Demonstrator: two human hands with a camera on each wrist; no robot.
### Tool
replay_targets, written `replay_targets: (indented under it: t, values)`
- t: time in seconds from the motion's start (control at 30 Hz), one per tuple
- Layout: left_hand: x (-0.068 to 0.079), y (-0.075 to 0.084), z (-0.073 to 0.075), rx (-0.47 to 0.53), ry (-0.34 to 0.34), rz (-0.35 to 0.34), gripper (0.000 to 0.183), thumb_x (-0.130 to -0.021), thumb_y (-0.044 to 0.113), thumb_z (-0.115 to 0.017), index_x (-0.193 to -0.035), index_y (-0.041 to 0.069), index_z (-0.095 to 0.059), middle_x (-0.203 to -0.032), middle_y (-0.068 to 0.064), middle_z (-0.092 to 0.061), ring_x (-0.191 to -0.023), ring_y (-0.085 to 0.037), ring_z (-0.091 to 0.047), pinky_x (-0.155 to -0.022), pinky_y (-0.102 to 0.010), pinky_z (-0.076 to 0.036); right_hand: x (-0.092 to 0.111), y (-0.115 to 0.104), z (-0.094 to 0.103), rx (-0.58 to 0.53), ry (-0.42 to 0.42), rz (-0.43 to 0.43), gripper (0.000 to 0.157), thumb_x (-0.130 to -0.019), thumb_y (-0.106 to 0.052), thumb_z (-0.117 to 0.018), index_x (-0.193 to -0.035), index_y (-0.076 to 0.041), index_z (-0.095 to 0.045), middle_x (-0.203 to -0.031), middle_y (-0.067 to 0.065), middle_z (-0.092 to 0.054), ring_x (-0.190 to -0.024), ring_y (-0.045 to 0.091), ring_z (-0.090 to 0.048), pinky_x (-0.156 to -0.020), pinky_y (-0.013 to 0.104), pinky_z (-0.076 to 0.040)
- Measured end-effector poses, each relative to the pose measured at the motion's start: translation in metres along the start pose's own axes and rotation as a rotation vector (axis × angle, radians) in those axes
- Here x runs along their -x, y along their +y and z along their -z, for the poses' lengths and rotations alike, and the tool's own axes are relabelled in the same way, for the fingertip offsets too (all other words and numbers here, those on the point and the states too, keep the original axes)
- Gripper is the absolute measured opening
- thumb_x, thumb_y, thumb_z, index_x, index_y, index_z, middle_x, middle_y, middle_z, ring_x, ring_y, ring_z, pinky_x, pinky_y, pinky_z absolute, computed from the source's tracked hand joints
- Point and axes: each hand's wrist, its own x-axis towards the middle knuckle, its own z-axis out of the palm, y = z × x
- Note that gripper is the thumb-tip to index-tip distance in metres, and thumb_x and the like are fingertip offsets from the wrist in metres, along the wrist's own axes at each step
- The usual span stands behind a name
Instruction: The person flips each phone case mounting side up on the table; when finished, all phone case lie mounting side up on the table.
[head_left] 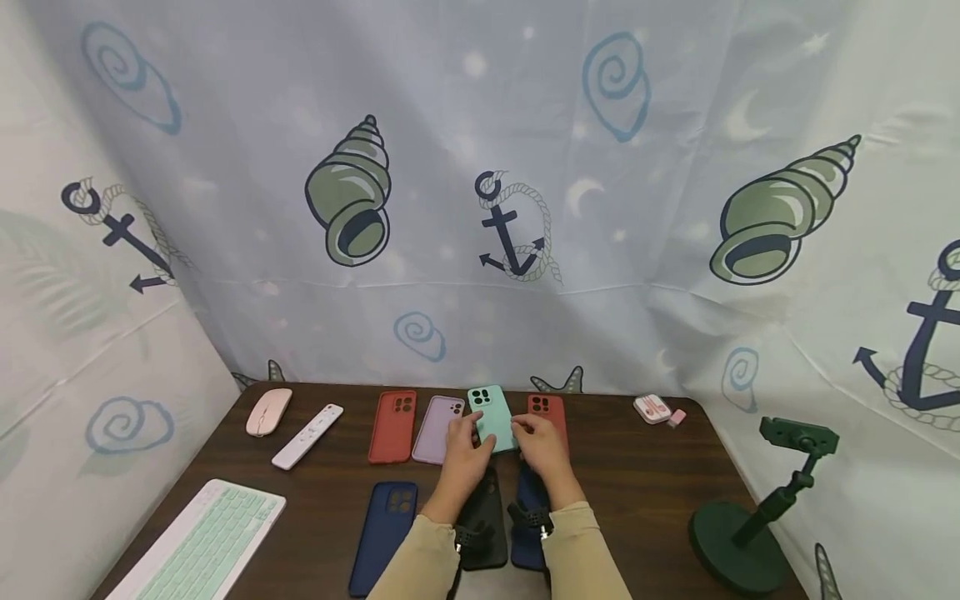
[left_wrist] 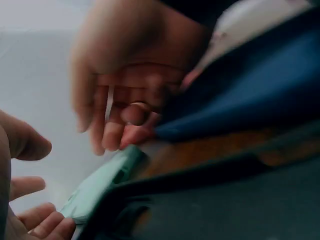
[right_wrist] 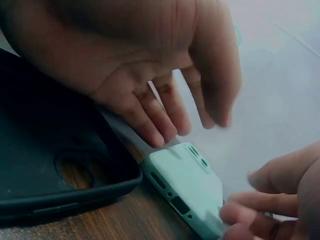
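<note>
A mint green phone case [head_left: 497, 423] lies back up in the table's rear row, tilted slightly from its neighbours. My left hand [head_left: 461, 457] is at its left side, thumb and fingers spread around the lower left edge. On the opposite side my right hand [head_left: 545, 450] has relaxed fingertips by the case's right edge. In the right wrist view the left hand [right_wrist: 150, 65] hovers over the mint case [right_wrist: 187, 185], and right fingertips appear to touch its edge. Below my wrists lie a black phone case [head_left: 486, 537] and a dark blue case [head_left: 527, 546].
Left of the mint case are a lilac case [head_left: 431, 437] and a red case [head_left: 392, 433]; another red case [head_left: 547, 406] lies behind my right hand. A blue case [head_left: 382, 529], keyboard [head_left: 217, 533], remote [head_left: 307, 436], mouse [head_left: 268, 412], earbud case [head_left: 652, 408] and green stand [head_left: 738, 542] surround them.
</note>
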Motion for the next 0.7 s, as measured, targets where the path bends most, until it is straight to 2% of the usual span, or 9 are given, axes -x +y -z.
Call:
replay_targets:
  t: [0.07,0.2,0.3,0.4,0.6,0.7]
  values:
    - [0.002,-0.001,-0.004,-0.063,0.002,-0.03,0.048,-0.092,0.016,-0.069,-0.137,0.0,-0.057,-0.128,-0.022,-0.05,-0.116,-0.035,-0.05,-0.096,-0.049,-0.045,-0.001,0.001,-0.001,0.041,-0.007,0.006,0.033,-0.1,-0.023,-0.062,-0.124,-0.002,-0.07,-0.096,0.01,-0.072,-0.058,0.015,-0.061,-0.058,0.031,-0.051]
    - [0.005,-0.004,-0.01,-0.202,0.015,-0.06,0.045,-0.092,0.016,-0.07,-0.134,0.002,-0.061,-0.13,-0.019,-0.052,-0.122,-0.036,-0.049,-0.1,-0.051,-0.044,-0.003,0.003,-0.004,0.142,0.002,0.022,0.034,-0.098,-0.024,-0.064,-0.124,-0.002,-0.071,-0.102,0.01,-0.074,-0.078,0.017,-0.066,-0.071,0.036,-0.054]
    - [0.005,-0.003,-0.012,-0.239,0.014,-0.062,0.045,-0.093,0.016,-0.069,-0.135,0.004,-0.061,-0.131,-0.019,-0.053,-0.123,-0.036,-0.049,-0.1,-0.051,-0.044,-0.003,0.004,-0.005,0.188,0.023,0.012,0.035,-0.098,-0.027,-0.064,-0.123,-0.004,-0.072,-0.11,0.011,-0.075,-0.091,0.02,-0.066,-0.08,0.041,-0.054]
    - [0.005,0.0,-0.011,-0.241,0.007,-0.066,0.044,-0.094,0.017,-0.069,-0.135,0.004,-0.06,-0.132,-0.019,-0.052,-0.124,-0.036,-0.048,-0.101,-0.051,-0.044,-0.004,0.004,-0.004,0.195,0.029,-0.001,0.035,-0.098,-0.028,-0.064,-0.123,-0.005,-0.072,-0.108,0.01,-0.075,-0.09,0.021,-0.066,-0.08,0.042,-0.053]
    - [0.005,0.002,-0.011,-0.232,0.006,-0.071,0.044,-0.093,0.016,-0.069,-0.135,0.003,-0.06,-0.131,-0.02,-0.053,-0.125,-0.037,-0.049,-0.101,-0.052,-0.044,-0.006,0.006,-0.003,0.183,0.058,0.015,0.03,-0.096,-0.025,-0.066,-0.117,-0.004,-0.074,-0.094,0.006,-0.073,-0.077,0.016,-0.06,-0.069,0.034,-0.049]
    - [0.004,-0.001,-0.013,-0.235,0.012,-0.06,0.044,-0.093,0.017,-0.069,-0.135,0.003,-0.061,-0.132,-0.019,-0.053,-0.125,-0.037,-0.049,-0.101,-0.052,-0.044,-0.006,0.006,-0.003,0.161,0.071,0.017,0.027,-0.097,-0.024,-0.066,-0.115,-0.005,-0.075,-0.091,0.005,-0.071,-0.076,0.014,-0.058,-0.068,0.032,-0.047]
